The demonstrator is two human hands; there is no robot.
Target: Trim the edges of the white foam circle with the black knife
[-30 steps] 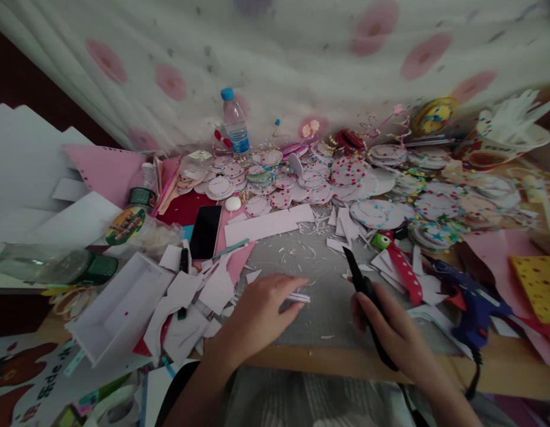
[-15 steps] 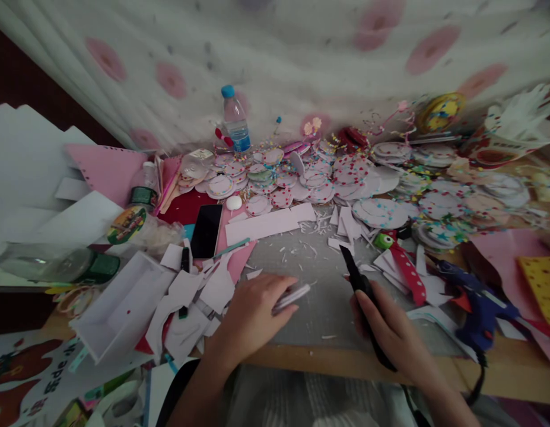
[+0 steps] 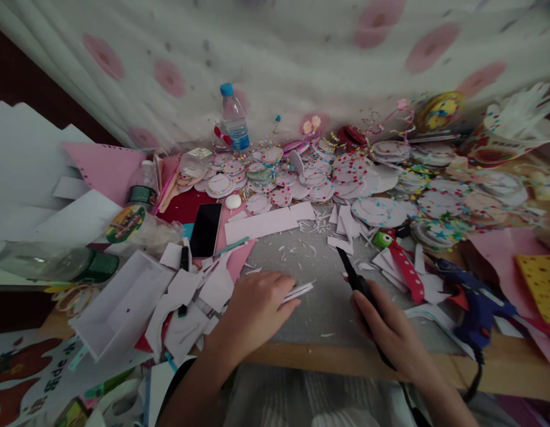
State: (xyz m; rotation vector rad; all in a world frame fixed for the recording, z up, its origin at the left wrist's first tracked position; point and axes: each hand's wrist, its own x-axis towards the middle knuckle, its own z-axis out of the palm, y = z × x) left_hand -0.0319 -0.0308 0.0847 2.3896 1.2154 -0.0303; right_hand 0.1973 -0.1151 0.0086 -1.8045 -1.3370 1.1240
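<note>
My left hand (image 3: 258, 308) is closed around a few thin white pieces (image 3: 298, 292), stacked flat and poking out past thumb and fingers. They look like card or foam board; the palm hides the rest. Across the grey cutting mat (image 3: 319, 314), my right hand (image 3: 385, 317) grips a black knife (image 3: 355, 279) by its handle, the dark blade angled up and left. A black cord hangs below that hand. The blade tip is close to a white scrap (image 3: 340, 244). White shavings lie scattered on the mat between and beyond the hands.
Decorated white discs (image 3: 312, 178) are heaped along the curtain. To the left are a phone (image 3: 206, 230), an open white box (image 3: 123, 302), paper scraps and bottles. At right lie a blue glue gun (image 3: 474, 305) and red dotted ribbon (image 3: 408, 273). A water bottle (image 3: 234, 121) stands behind.
My left hand has shifted slightly, and the white pieces in it now lie flatter and a little fanned. The knife has moved slightly left, still in my right hand.
</note>
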